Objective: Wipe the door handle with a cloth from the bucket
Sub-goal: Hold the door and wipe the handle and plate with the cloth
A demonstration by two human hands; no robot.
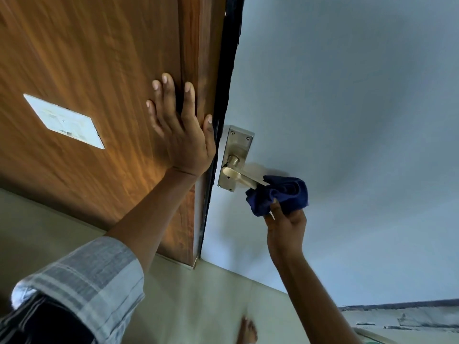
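A brushed-metal lever door handle (238, 173) on a metal backplate (236, 150) is fixed to a pale blue-grey door face (347, 120). My right hand (285, 227) grips a dark blue cloth (280, 193), which is wrapped over the free end of the lever. My left hand (181, 130) lies flat, fingers spread, against the brown wooden panel (99, 70) just left of the handle, with the thumb at the dark edge strip. No bucket is in view.
A white rectangular plate (64, 121) is set in the wooden panel. Pale floor tiles (211, 306) lie below, with my bare foot (247, 331) on them. A worn ledge (409, 319) shows at the bottom right.
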